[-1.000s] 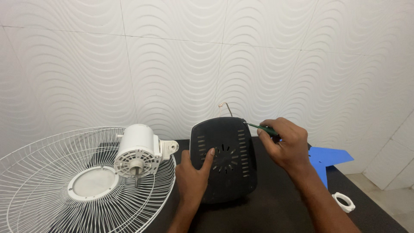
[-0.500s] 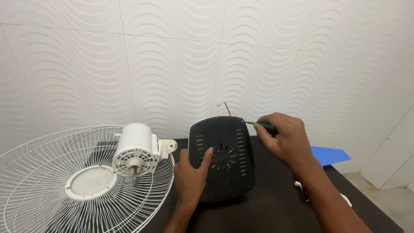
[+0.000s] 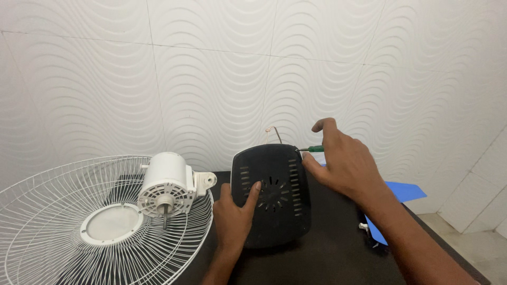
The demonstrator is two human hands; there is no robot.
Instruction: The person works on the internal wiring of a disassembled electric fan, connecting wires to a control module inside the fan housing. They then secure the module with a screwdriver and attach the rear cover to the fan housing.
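Your right hand (image 3: pixel 346 163) was wrapped around a green-handled screwdriver (image 3: pixel 315 149), its tip set against the upper right edge of the black vented cover (image 3: pixel 272 192), while your left hand (image 3: pixel 235 214) lay flat and unclenched on the cover's face, forefinger stretched toward the central ring of slots. That cover sat tilted up near the middle of the dark tabletop (image 3: pixel 327 258), close to the back edge by the wall. It looked like a rounded, matte plastic shell with two columns of short slots on either side and a small burst of slits in the centre; thin wires (image 3: pixel 273 132) poked up behind its top rim. You risked the tip skating off the edge, since only one hand steadied a leaning shell, and a slip could have scratched the plastic or driven the blade toward your left fingers. Pressing sideways could also have pushed the cover over. To the left, the white motor (image 3: pixel 168 184) rested on the white wire fan guard (image 3: pixel 68 221), which overhung the tabletop's left edge. Blue fan blade (image 3: pixel 401 192) pieces lay by the right edge.
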